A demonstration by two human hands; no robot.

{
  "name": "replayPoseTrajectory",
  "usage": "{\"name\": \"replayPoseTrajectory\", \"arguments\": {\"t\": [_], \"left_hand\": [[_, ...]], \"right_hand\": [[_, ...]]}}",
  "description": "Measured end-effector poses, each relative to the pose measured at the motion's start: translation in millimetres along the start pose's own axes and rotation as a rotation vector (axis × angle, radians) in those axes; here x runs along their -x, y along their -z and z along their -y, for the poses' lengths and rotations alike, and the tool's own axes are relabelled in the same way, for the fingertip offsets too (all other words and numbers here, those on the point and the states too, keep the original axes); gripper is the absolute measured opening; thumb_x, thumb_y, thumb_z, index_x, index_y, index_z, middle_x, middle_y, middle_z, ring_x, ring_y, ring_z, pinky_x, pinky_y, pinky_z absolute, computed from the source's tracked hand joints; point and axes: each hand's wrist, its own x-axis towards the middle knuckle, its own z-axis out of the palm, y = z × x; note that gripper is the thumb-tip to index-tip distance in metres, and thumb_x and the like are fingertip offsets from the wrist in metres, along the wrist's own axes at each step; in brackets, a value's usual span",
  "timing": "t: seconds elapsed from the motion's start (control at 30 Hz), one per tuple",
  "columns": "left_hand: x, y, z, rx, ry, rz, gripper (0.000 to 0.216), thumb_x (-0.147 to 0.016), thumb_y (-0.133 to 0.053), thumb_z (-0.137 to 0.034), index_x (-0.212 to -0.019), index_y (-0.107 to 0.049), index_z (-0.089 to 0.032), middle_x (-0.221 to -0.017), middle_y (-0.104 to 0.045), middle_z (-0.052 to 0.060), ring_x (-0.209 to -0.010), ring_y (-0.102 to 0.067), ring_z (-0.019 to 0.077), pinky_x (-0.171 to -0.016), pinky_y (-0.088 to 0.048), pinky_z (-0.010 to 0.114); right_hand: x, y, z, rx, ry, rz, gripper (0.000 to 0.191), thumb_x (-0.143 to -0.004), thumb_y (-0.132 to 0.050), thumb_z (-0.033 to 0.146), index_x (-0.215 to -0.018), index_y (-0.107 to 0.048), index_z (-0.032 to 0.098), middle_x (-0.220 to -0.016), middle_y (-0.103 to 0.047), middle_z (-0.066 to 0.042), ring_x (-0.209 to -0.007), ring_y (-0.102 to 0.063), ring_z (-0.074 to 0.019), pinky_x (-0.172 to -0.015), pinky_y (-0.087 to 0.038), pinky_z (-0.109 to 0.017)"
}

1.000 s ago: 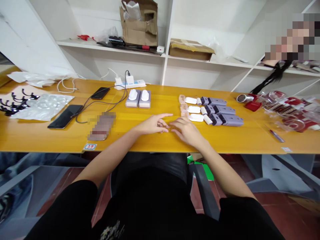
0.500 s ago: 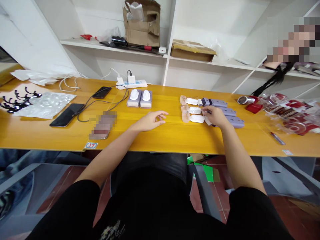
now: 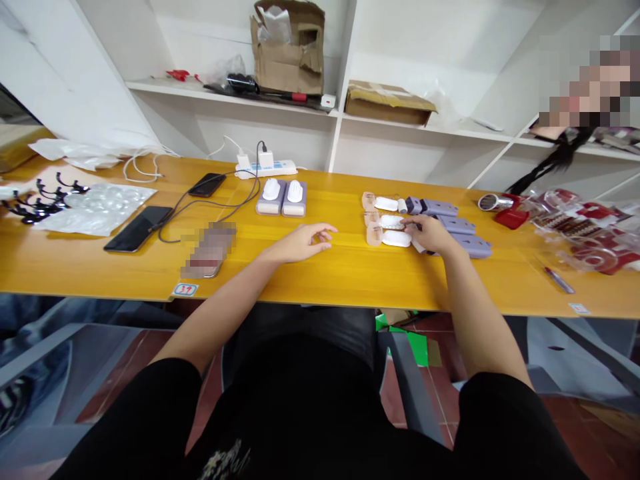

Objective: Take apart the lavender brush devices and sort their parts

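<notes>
My left hand (image 3: 306,243) is held over the table with its fingers apart, holding nothing. At the right, my right hand (image 3: 429,235) has its fingertips pinched at the right end of a white oval piece (image 3: 391,222), the middle one in a column. Another white oval piece (image 3: 387,204) lies behind it, and a third white piece (image 3: 397,238) lies in front. Peach-coloured rounded pieces (image 3: 373,236) sit at their left ends. Several purple-grey casings (image 3: 440,207) lie to the right, partly hidden by my right hand.
Two purple-and-white devices (image 3: 295,198) stand near a power strip (image 3: 267,169). Phones (image 3: 140,229) and cables lie left, beside a bubble-wrap sheet (image 3: 107,208) and black curved parts (image 3: 37,207). Red and clear plastic items (image 3: 575,227) and a pen-like tube (image 3: 559,279) are right. Shelves (image 3: 280,107) stand behind.
The view has shifted slightly. My right hand's fingertips have moved a little onto the middle white piece. My left hand stays in much the same pose.
</notes>
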Motion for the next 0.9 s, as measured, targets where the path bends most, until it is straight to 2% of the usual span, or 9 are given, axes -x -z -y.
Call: {"name": "replayPoseTrajectory", "arguments": {"t": [0.2, 0.33, 0.5, 0.67, 0.77, 0.9], "left_hand": [[0, -1, 3, -0.008, 0.001, 0.009, 0.042, -0.104, -0.072, -0.034, -0.144, -0.07, -0.021, -0.129, -0.081, 0.012, -0.113, -0.077, 0.024, -0.1, -0.06, 0.04], [0, 0, 2, -0.014, 0.001, 0.011, 0.041, -0.103, -0.072, -0.033, -0.143, -0.071, -0.022, -0.128, -0.081, 0.011, -0.113, -0.077, 0.0239, -0.099, -0.06, 0.04], [0, -1, 2, -0.021, 0.002, 0.012, 0.04, -0.102, -0.072, -0.032, -0.141, -0.072, -0.023, -0.128, -0.082, 0.01, -0.113, -0.077, 0.0234, -0.1, -0.06, 0.04], [0, -1, 2, -0.013, 0.006, 0.017, 0.039, -0.102, -0.073, -0.03, -0.14, -0.073, -0.021, -0.127, -0.082, 0.011, -0.112, -0.077, 0.0236, -0.1, -0.06, 0.04], [0, -1, 1, -0.013, 0.004, 0.019, 0.04, -0.101, -0.073, -0.031, -0.14, -0.073, -0.02, -0.126, -0.082, 0.011, -0.111, -0.077, 0.0237, -0.099, -0.06, 0.04], [0, -1, 0, -0.02, 0.007, 0.021, 0.038, -0.101, -0.073, -0.029, -0.139, -0.073, -0.021, -0.126, -0.082, 0.011, -0.11, -0.077, 0.023, -0.098, -0.061, 0.039]], "right_hand": [[0, 2, -3, 0.011, 0.072, 0.003, 0.034, -0.096, -0.071, 0.025, -0.125, -0.088, 0.017, -0.133, -0.084, -0.018, -0.12, -0.079, -0.0367, -0.113, -0.06, -0.054], [3, 1, 3, 0.001, 0.127, -0.012, 0.03, -0.096, -0.074, 0.031, -0.12, -0.088, 0.019, -0.128, -0.085, -0.016, -0.119, -0.079, -0.036, -0.113, -0.06, -0.053], [10, -2, 11, 0.014, 0.18, -0.022, 0.026, -0.091, -0.08, 0.031, -0.113, -0.088, 0.021, -0.12, -0.086, -0.013, -0.116, -0.079, -0.036, -0.112, -0.06, -0.053], [24, -6, 13, 0.041, 0.209, 0.01, 0.031, -0.09, -0.08, 0.033, -0.117, -0.088, 0.02, -0.122, -0.086, -0.015, -0.115, -0.078, -0.0376, -0.111, -0.06, -0.057], [33, -7, 15, 0.057, 0.224, -0.001, 0.029, -0.09, -0.078, 0.029, -0.116, -0.088, 0.022, -0.122, -0.085, -0.014, -0.118, -0.077, -0.0383, -0.114, -0.059, -0.06], [40, -6, 17, 0.003, 0.222, 0.012, 0.029, -0.093, -0.068, 0.02, -0.114, -0.088, 0.022, -0.123, -0.086, -0.012, -0.118, -0.079, -0.0346, -0.115, -0.06, -0.056]]}}
